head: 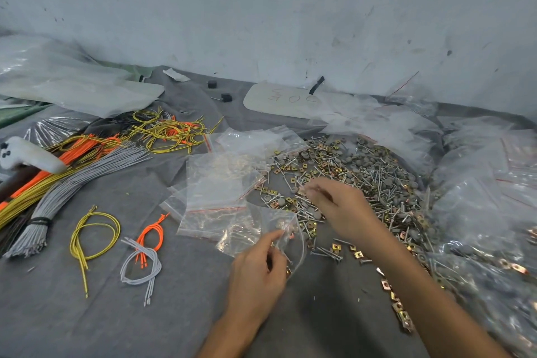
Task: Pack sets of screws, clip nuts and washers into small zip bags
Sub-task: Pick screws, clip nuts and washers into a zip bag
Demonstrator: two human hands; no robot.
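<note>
On the grey cloth (116, 314), low in the middle of the head view, the left hand (258, 273) is pinching the mouth of 1 small clear bag (290, 241) between thumb and forefinger, and a few small parts are showing through the plastic. Just right of it, the right hand (340, 209) is hovering over the near edge of the pile (363, 171), its fingers curling in and its thumb and fingertips drawn together; whether anything is sitting between them is too blurred to tell. That pile is spreading from the middle toward the right, mixing silver screws (386, 180), brass-coloured clip nuts (359, 254) and round grey washers (366, 160), with some nuts trailing down beside the right forearm. Touching the held bag on its far left side, the empty bags (218, 183) with red zip strips are lying in a loose overlapping stack. Filled bags (479, 183) are heaping up along the right edge. At the left, grey wires (58, 192), orange wires (75, 154) and yellow wires (168, 131) are lying in bundles, and 3 small loops, 1 of each colour, are lying apart nearer the person. A white controller (26, 154) is resting on the bundles at the left edge. A pale card (284, 99) with handwriting is lying by the scuffed wall (261, 9).
</note>
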